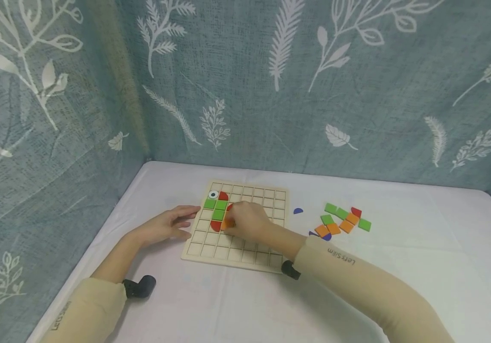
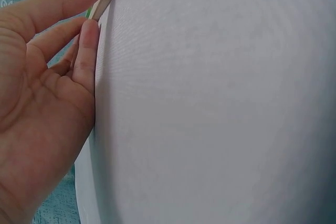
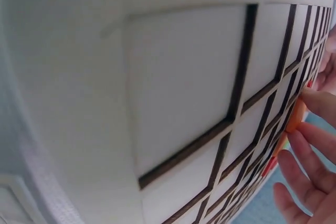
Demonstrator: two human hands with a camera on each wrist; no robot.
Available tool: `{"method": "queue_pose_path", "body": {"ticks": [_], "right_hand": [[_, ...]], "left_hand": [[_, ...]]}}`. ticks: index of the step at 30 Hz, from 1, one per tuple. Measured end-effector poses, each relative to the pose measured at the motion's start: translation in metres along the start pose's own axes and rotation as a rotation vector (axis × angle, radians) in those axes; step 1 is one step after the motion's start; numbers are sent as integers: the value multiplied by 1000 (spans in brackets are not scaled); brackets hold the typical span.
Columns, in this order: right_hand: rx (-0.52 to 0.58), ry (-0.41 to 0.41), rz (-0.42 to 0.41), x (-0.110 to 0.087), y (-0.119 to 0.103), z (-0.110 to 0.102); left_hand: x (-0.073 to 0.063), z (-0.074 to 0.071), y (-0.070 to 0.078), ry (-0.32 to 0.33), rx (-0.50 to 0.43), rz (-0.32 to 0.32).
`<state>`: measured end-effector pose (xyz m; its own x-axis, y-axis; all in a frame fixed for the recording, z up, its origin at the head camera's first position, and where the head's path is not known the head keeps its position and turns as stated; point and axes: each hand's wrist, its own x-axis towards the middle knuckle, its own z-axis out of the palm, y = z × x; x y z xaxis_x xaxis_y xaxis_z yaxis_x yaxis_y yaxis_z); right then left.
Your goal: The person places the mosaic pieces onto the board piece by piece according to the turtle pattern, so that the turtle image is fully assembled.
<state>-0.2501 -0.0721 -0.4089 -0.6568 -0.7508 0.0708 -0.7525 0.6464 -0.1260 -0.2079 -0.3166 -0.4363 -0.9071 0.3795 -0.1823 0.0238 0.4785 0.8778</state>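
A wooden grid board (image 1: 236, 263) lies on the white table, with colored tiles in its left part. Among these are an eye tile (image 1: 213, 195), several green square tiles (image 1: 218, 215) and red rounded tiles (image 1: 215, 226). My right hand (image 1: 251, 222) is over the board and pinches an orange tile (image 3: 297, 116) between thumb and finger, low at the grid beside the green and red ones. The right hand partly hides that tile in the head view. At the board's left edge, my left hand (image 1: 164, 225) touches the rim with loosely extended fingers.
Right of the board lie loose tiles: green (image 1: 364, 225), orange (image 1: 346, 226), red (image 1: 356, 212) and blue ones, some overlapping. A blue half-round tile (image 1: 298, 210) lies apart, nearer the board. A patterned blue-green curtain (image 1: 245, 119) hangs behind the table.
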Motion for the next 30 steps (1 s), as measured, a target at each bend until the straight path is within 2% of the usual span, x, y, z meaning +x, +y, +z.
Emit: {"method": "queue_pose_path", "body": {"ticks": [10,20,30], "right_hand": [[42,-26,23,-1,0,1],[34,59,-18,-4,1,7],[51,44,-38,-5,5,10]], "left_hand": [[0,1,1,1,10,4],[-1,1,3,7,10,-6],[-1,1,3,11,8,-14]]}}
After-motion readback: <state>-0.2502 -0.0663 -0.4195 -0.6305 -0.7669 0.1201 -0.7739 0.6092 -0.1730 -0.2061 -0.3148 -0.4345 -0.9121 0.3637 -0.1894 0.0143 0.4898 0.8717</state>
